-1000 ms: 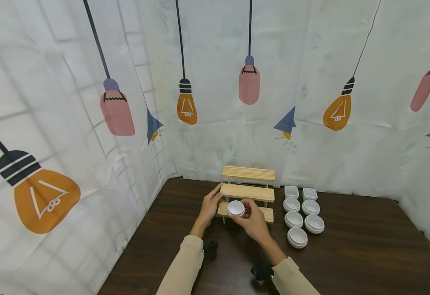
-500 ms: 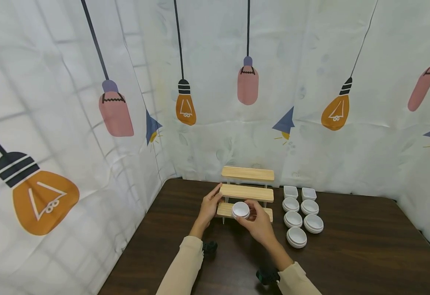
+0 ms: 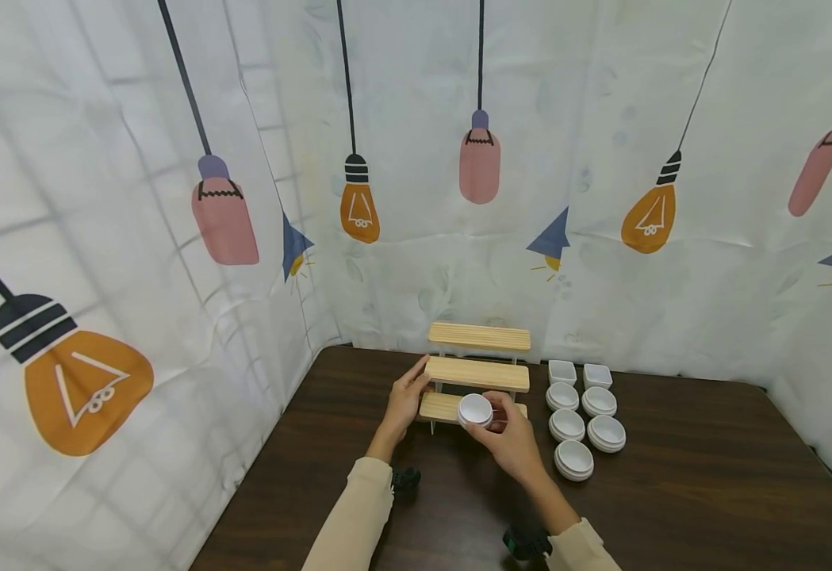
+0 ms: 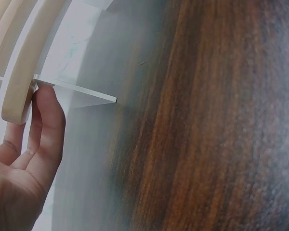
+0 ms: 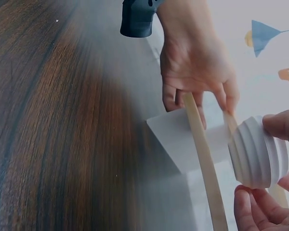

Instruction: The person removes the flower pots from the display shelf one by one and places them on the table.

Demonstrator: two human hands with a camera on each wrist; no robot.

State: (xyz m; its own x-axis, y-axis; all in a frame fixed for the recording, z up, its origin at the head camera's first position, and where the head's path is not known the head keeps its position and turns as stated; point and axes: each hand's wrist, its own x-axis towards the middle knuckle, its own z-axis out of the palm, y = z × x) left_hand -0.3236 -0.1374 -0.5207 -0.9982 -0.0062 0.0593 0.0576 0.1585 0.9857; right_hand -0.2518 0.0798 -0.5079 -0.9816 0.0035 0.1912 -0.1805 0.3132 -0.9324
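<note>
A three-tier display stand with pale wooden boards [image 3: 478, 373] and clear side supports stands toward the back of the table. My left hand [image 3: 403, 400] holds its left end; in the left wrist view the fingers [image 4: 49, 108] bend around a board's end beside the clear support [image 4: 82, 89]. Between thumb and fingers, my right hand [image 3: 514, 444] pinches a stack of small white bowls [image 3: 474, 410] over the right half of the lowest board [image 3: 439, 407]. The right wrist view shows this stack [image 5: 257, 151] side-on, its rims nested, close to the boards.
Right of the stand, more white round bowls [image 3: 574, 460] sit in stacks in two columns, with square white dishes [image 3: 562, 371] at the back. A patterned curtain [image 3: 416, 262] hangs behind the dark wooden table [image 3: 708, 476].
My right hand has shifted the bowl stack rightward along the lowest board and slightly toward me. The left hand stays on the stand's left end.
</note>
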